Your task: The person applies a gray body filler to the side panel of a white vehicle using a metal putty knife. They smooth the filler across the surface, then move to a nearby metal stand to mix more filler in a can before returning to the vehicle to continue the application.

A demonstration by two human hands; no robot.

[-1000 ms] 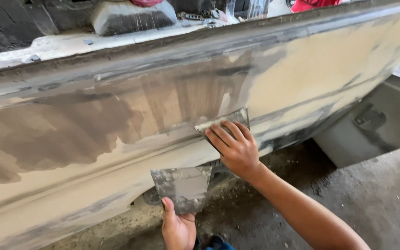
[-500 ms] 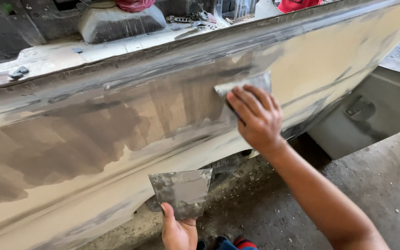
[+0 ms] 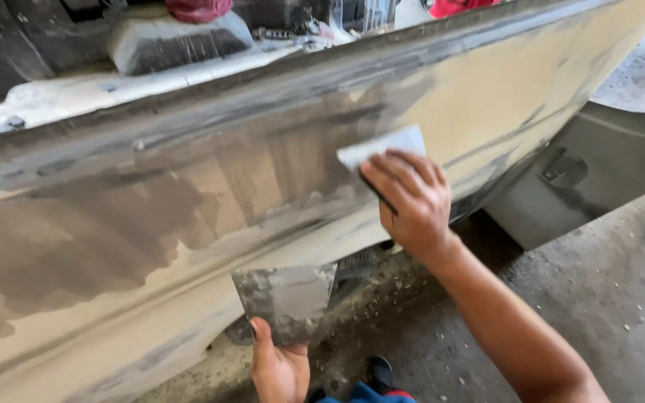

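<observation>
A long car body panel runs across the view, coated with beige filler and a wet grey patch at the left. My right hand presses a thin metal spreader flat against the panel near its middle. Lower down, my left hand grips a second metal plate smeared with grey filler, held upright just below the panel's bottom edge and clear of it.
Dirty concrete floor lies under the panel to the right. A grey metal part with a hinge stands at the right. Above the panel's top edge sit a grey block and red cloth. A shoe tip shows below.
My right hand has slid the spreader up the panel and to the right. The left hand with its plate has stayed in about the same place.
</observation>
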